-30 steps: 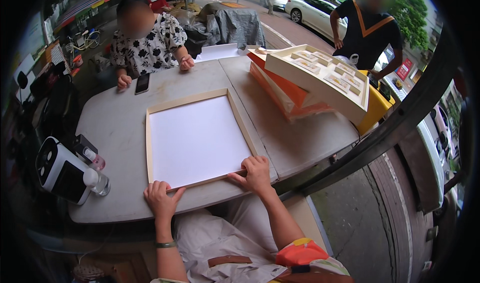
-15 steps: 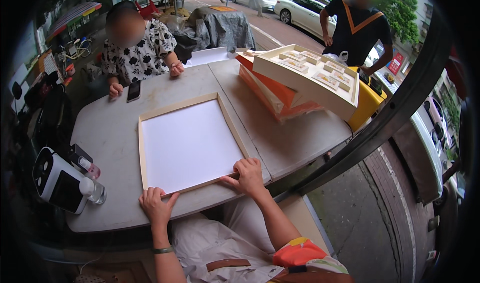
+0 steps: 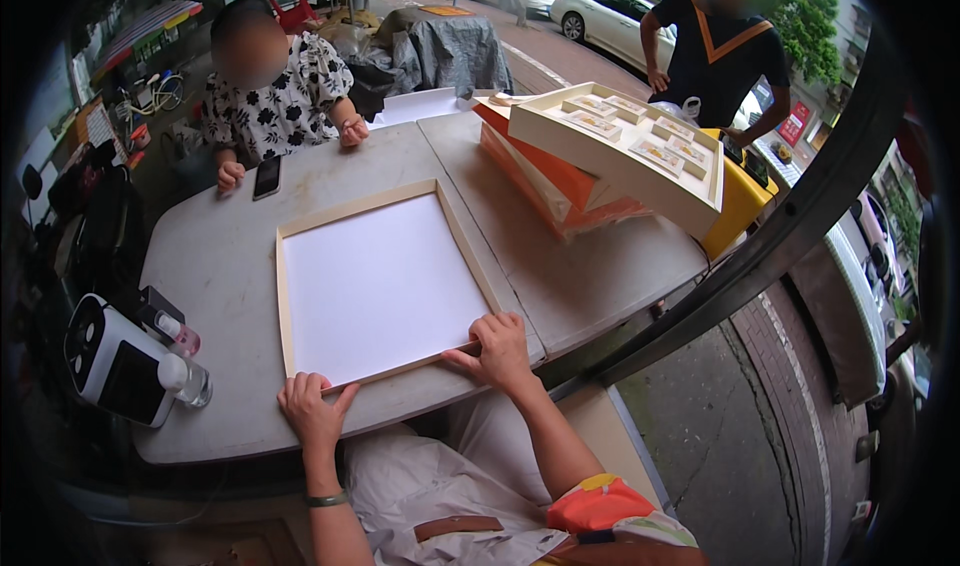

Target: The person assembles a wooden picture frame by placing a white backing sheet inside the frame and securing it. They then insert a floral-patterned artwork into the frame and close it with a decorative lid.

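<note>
A shallow square box tray (image 3: 281,296) with cream-coloured sides and a plain white bottom lies flat on the grey-white table (image 3: 230,416) before me. My left hand (image 3: 312,406) grips its near wall at the left corner, thumb inside and fingers over the outer side. At the near right corner my right hand (image 3: 497,348) holds the same wall, thumb along it and fingers bent over the corner. Nothing lies inside the tray.
A cream tray of small packets (image 3: 620,151) rests tilted on orange packaging (image 3: 545,171) at the far right. On the left stand a white device (image 3: 115,361) and a clear bottle (image 3: 187,381). A phone (image 3: 267,177) lies by a seated person (image 3: 280,106); another person (image 3: 715,66) stands behind.
</note>
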### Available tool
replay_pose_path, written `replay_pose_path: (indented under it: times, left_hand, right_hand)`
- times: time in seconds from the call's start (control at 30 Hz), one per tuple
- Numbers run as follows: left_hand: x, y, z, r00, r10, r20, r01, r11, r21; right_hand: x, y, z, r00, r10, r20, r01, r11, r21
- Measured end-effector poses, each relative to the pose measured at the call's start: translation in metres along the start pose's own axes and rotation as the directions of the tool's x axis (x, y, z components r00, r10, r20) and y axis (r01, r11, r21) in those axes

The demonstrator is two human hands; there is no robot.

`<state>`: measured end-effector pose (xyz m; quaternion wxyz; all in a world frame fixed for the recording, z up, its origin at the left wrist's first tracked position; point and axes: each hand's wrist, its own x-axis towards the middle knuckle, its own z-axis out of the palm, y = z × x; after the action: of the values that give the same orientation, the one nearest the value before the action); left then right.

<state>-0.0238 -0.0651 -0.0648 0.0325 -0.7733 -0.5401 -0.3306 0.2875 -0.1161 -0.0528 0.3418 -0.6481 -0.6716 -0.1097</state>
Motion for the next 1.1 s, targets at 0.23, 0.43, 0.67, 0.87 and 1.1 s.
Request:
replay_pose_path:
  times: [0.23, 0.43, 0.67, 0.87, 1.1]
  left_hand:
    - [0.0003, 0.001, -0.0003, 1.0, 0.0, -0.002, 0.0, 1.0, -0.002]
    - [0.0003, 0.0013, -0.0009, 1.0, -0.004, 0.004, 0.004, 1.0, -0.01]
    - [-0.0004, -0.0005, 0.0017, 1.0, 0.007, -0.012, -0.007, 1.0, -0.023]
    - [-0.001, -0.003, 0.0021, 1.0, 0.004, -0.011, -0.005, 1.0, -0.011]
    - [0.0002, 0.0002, -0.0004, 1.0, 0.0, -0.006, -0.001, 1.0, -0.023]
  right_hand:
    - [0.0003, 0.0002, -0.0002, 1.0, 0.0, -0.006, 0.0, 1.0, 0.006]
    - [-0.0002, 0.0005, -0.0002, 1.0, -0.006, -0.004, 0.006, 1.0, 0.005]
    - [-0.0024, 0.001, 0.0016, 1.0, 0.002, -0.004, -0.002, 1.0, 0.0]
    - [-0.0019, 0.0004, 0.0025, 1.0, -0.003, -0.001, 0.003, 1.0, -0.002]
    - [-0.0012, -0.0017, -0.0011, 1.0, 0.015, 0.007, -0.015, 1.0, 0.021]
